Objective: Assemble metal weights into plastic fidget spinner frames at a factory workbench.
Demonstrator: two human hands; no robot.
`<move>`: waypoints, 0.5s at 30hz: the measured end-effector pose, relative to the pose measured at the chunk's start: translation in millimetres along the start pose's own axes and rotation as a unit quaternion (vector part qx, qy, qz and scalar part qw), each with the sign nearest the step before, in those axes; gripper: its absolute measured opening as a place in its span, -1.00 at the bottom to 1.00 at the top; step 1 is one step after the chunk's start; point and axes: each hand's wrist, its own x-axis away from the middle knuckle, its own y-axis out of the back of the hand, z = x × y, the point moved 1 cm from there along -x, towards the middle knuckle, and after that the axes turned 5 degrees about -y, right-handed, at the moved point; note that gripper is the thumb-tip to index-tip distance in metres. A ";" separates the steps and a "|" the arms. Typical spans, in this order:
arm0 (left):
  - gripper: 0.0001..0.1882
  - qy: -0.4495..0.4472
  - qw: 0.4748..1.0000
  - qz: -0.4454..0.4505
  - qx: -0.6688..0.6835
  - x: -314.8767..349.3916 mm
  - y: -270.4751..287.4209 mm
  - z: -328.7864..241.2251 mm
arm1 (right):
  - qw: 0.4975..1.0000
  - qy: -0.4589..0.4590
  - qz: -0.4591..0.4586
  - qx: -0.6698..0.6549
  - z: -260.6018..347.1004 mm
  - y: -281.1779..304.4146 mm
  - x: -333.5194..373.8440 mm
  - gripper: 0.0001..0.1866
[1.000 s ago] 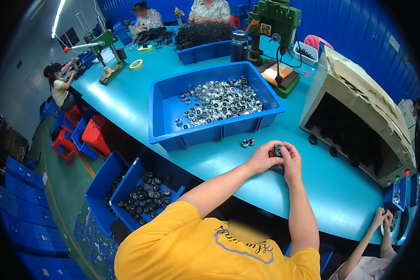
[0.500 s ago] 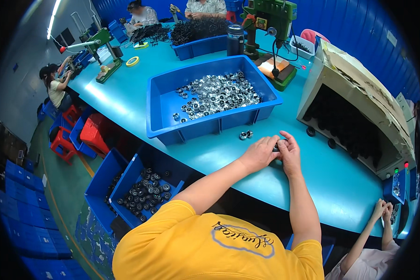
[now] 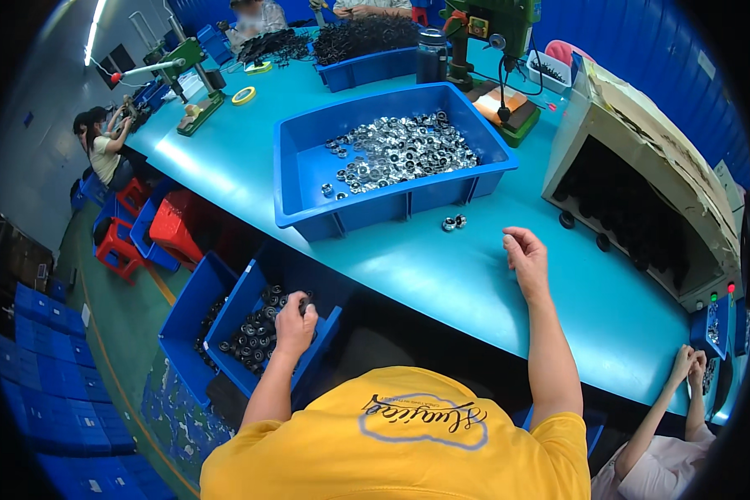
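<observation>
My left hand [image 3: 293, 327] is over the blue bin [image 3: 329, 333] of black wheel-like parts at the table's near left. Its thumb and fingers close around a dark round part [image 3: 306, 303] that looks like a black wheel; the fingers partly cover it. More black wheels [image 3: 254, 340] lie heaped under and beside this hand. My right hand [image 3: 527, 260] hovers above the teal table [image 3: 467, 287], fingers curled inward; whatever they hold, if anything, is hidden. Two shiny silver-and-black parts [image 3: 454, 222] rest on the table to its left.
A large blue tub [image 3: 308, 212] of silver parts stands ahead. Behind it are a dark bottle [image 3: 431, 57] and a green press [image 3: 517, 125]. At right stands a box-shaped machine [image 3: 692, 279] with black wheels inside. A co-worker's hands [image 3: 689, 365] are at lower right.
My hands have parted. The left moved from the table down to the bin at the left; the right stayed above the table, its fingers now curled. The dark part between them no longer shows there.
</observation>
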 end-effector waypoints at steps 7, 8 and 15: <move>-0.55 0.111 0.975 0.120 -0.150 41.9 -37.2 86.7 | 0.997 0.035 0.036 0.063 93.3 -4.3 29.1 -0.87; -0.52 0.102 0.972 0.129 -0.167 42.3 -41.4 88.7 | 0.995 0.057 0.040 0.073 116.7 -4.4 40.3 -0.89; -0.53 -0.061 0.984 -0.040 -0.163 37.4 -19.9 44.6 | 0.823 0.564 -0.036 0.059 298.9 27.8 103.0 -0.83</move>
